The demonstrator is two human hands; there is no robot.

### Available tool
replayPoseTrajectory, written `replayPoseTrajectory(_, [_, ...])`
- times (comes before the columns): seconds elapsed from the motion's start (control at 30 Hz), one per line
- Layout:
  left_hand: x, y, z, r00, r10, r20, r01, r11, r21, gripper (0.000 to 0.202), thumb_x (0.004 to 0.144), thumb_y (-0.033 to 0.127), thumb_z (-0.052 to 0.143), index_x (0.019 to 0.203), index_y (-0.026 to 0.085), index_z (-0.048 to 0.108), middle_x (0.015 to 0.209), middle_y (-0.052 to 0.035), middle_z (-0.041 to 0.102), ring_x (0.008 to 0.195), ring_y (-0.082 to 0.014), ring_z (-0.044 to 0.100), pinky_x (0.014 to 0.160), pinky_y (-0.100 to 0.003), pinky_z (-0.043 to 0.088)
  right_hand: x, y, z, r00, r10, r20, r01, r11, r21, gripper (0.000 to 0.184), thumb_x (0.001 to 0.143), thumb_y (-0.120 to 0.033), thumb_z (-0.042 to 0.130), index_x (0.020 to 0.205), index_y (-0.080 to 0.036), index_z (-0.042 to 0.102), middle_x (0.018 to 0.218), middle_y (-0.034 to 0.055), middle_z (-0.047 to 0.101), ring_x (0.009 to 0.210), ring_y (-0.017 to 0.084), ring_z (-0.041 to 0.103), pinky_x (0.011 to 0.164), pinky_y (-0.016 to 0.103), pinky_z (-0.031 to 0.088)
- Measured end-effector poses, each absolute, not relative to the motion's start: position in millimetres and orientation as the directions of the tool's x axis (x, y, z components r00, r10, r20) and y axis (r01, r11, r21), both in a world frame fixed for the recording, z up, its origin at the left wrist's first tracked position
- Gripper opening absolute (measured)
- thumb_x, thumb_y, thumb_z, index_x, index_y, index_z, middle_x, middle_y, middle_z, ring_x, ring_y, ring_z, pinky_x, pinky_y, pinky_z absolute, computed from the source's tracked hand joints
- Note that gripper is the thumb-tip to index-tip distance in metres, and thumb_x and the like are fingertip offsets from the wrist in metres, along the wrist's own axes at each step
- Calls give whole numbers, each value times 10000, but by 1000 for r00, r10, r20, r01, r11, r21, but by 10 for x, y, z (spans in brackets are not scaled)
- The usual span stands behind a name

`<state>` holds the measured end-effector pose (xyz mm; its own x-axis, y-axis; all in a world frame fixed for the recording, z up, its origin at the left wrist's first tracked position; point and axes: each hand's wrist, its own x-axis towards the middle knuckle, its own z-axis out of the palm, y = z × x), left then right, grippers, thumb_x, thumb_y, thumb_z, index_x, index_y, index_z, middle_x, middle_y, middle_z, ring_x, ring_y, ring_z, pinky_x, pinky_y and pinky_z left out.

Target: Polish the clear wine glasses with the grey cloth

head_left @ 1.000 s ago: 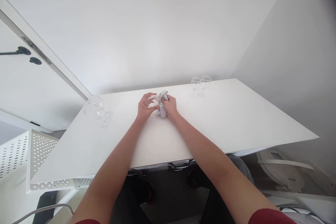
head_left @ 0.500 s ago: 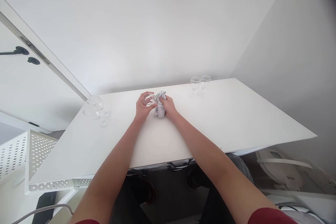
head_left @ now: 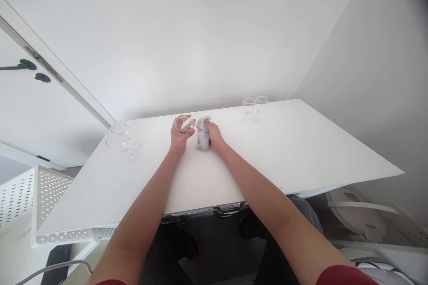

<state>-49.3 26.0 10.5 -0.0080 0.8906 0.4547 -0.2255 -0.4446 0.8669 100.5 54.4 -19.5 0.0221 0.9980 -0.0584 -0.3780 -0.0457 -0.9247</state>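
Closest to the wearer, the two forearms are reaching over the front edge of the white table (head_left: 284,156) and converging around its middle. The left hand (head_left: 179,137) is cupping the bowl of a stemmed glass (head_left: 184,124), its fingers only partly curled, thumb on the near side and fingertips on the far one. The glass is lying sideways in that grip, its stem pointing toward the right hand (head_left: 214,134). That hand is closing fingers and thumb on a bunched pale cloth (head_left: 203,141), whose folds are hanging below the grip. The stem end is meeting the cloth; how much of the foot is sitting inside the folds, I cannot tell

Judging by this, the hands are probably wiping the stem and foot. Doing it well would be a matter of the left hand supporting the bowl broadly without squeezing, while the right is pinching lightly through the cloth and turning with the stem's axis. Any twisting against a fixed bowl would be straining the thin stem, and bare fingertips would be leaving marks on the bowl, so a fold of cloth there would be helping

Farther left, two more glasses (head_left: 121,131) are resting close together, perhaps upright, though the slanted view is making that hard to judge. Farthest off, another pair of glasses (head_left: 248,103) is standing upright near the back edge, before the pale wall (head_left: 200,31)
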Motion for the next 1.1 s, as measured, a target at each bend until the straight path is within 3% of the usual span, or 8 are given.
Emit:
replayPoseTrajectory(0.17, [-529,300,82,8,901,434,-282,-414,866,582,640,428,963,1114,267,666,1413,-96,575,1242,-341,658,1063,-525,530,959,539,-210,-162,985,-52,-342,-106,-934,572,785,-763,678,889,-200,661,883,61,711,828,196,642,728,298,520])
replayPoseTrajectory(0.37, [-505,277,86,49,903,426,-236,-404,884,588,648,415,957,1128,247,661,1420,-123,582,1210,-346,675,1008,-501,569,976,505,-221,56,998,-40,-152,-31,-988,476,833,-658,662,727,-197,604,738,36,652,668,169,570,629,300,449])
replayPoseTrajectory(0.53, [-488,270,103,47,897,440,-234,-418,878,540,677,397,944,1111,243,663,1392,-110,590,1216,-346,679,1049,-522,553,1003,491,-196,172,985,26,-71,38,-997,425,836,-602,669,707,-204,594,728,31,638,671,169,550,614,296,424])
replayPoseTrajectory(0.77, [-515,305,61,23,903,430,-270,-408,872,517,703,420,929,1113,249,664,1406,-100,589,1225,-331,677,1119,-537,501,972,488,-146,-3,1000,-17,-304,-17,-952,412,871,-585,620,1013,-204,681,958,58,709,841,194,632,760,311,500])
replayPoseTrajectory(1.1, [-542,348,19,31,910,414,-264,-392,881,540,714,420,925,1157,250,668,1420,-117,596,1202,-339,694,1056,-490,535,970,486,-150,15,1000,-25,-253,-20,-967,394,852,-574,628,994,-208,663,971,60,715,874,209,640,789,325,499])
